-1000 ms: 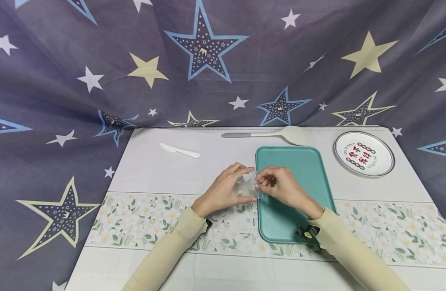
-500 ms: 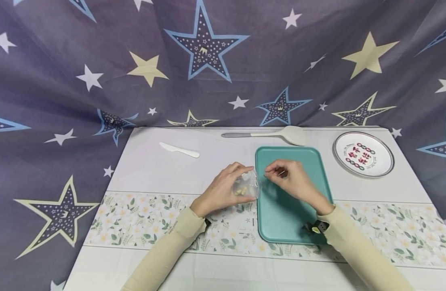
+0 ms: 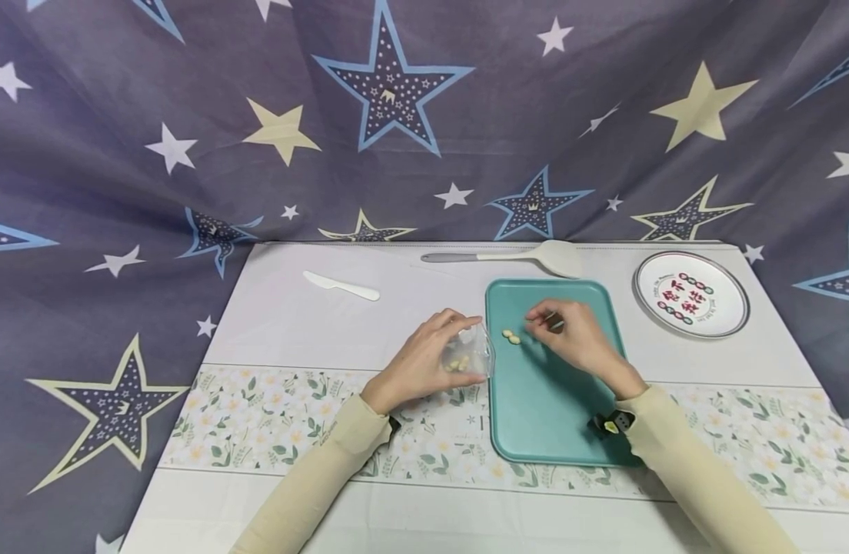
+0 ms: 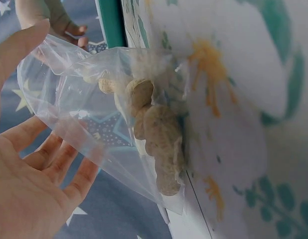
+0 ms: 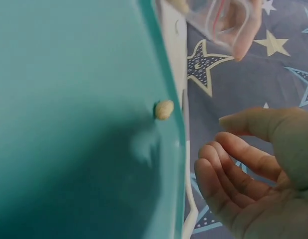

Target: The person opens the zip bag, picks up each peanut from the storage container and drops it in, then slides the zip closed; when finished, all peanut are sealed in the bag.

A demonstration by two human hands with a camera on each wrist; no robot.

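Observation:
My left hand (image 3: 419, 358) grips a clear plastic bag (image 3: 478, 355) by its edges, thumb on one side and fingers on the other, at the tray's left edge. Several unshelled peanuts (image 4: 161, 129) lie in the bottom of the bag, seen through the film in the left wrist view. On the teal tray (image 3: 556, 415), near its left side, lies a peanut (image 3: 511, 337) in its shell. To the right of that peanut my right hand (image 3: 570, 335) hovers above the tray. Its fingers are loosely bent, with nothing between thumb and fingertips in the right wrist view.
A white plastic knife (image 3: 343, 285) lies at the back left. Behind the tray rests a spatula (image 3: 556, 257) with a grey handle tip. At the right stands a white plate (image 3: 725, 312) with red characters. A starry curtain (image 3: 424, 185) hangs behind the table.
My right hand has left the bag's mouth, moved right over the tray and let go of a peanut, which now lies there. The left hand and bag have stayed nearly still.

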